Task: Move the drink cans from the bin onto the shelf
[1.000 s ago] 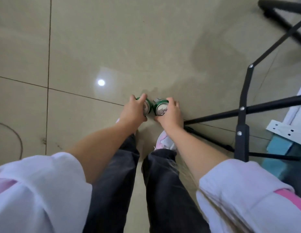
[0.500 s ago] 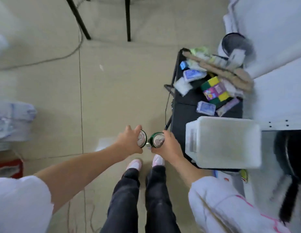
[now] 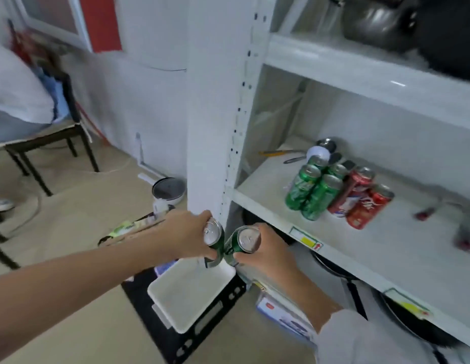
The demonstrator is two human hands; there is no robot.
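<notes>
My left hand (image 3: 185, 233) grips a green drink can (image 3: 213, 241), and my right hand (image 3: 265, 252) grips a second green can (image 3: 243, 243). The two cans touch each other in mid-air, just in front of the white shelf's upright post (image 3: 215, 114). On the middle shelf board (image 3: 386, 248) stand several green cans (image 3: 314, 190) in a cluster, with two red cans (image 3: 364, 199) to their right. Below my hands a white bin (image 3: 189, 292) sits on a black crate (image 3: 186, 342) on the floor.
A ladle and utensils (image 3: 318, 152) lie behind the cans on the shelf. Dark pots (image 3: 386, 19) fill the upper shelf, pans (image 3: 418, 327) the lower one. A small pot (image 3: 168, 191) and a chair (image 3: 44, 137) stand on the floor at left.
The view has swung up from the floor to the shelf. Both hands, still holding the two green cans together, now hover above the white bin beside the shelf post.
</notes>
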